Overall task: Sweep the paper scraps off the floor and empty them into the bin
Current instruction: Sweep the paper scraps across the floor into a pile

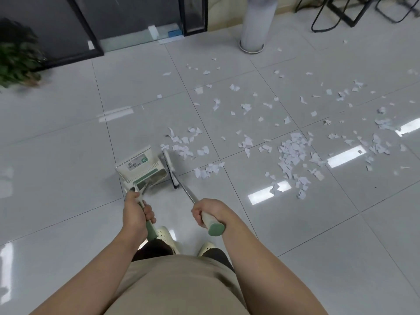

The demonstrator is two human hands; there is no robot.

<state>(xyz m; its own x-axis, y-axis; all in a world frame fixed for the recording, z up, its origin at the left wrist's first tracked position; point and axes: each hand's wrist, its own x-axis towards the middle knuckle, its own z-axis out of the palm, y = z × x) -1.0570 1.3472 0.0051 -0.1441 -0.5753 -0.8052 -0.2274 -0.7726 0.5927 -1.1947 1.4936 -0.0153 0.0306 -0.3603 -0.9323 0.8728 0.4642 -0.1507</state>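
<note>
White paper scraps point(292, 151) lie scattered over the grey tiled floor, mostly to the right and ahead, with a small heap close to the broom head. My left hand point(136, 212) grips the green handle of a cream and green dustpan point(138, 167), which stands on the floor just ahead of me. My right hand point(208, 213) grips the green-capped end of the broom handle. The broom head point(170, 171) rests on the floor right beside the dustpan's right side. No bin is in view.
A tall white cylindrical unit point(256, 23) stands at the back. Black chair legs point(341, 12) fill the top right. A black-framed glass door point(141, 21) lies ahead, and a green potted plant point(18, 53) sits at the left. My feet in pale shoes point(168, 239) are below.
</note>
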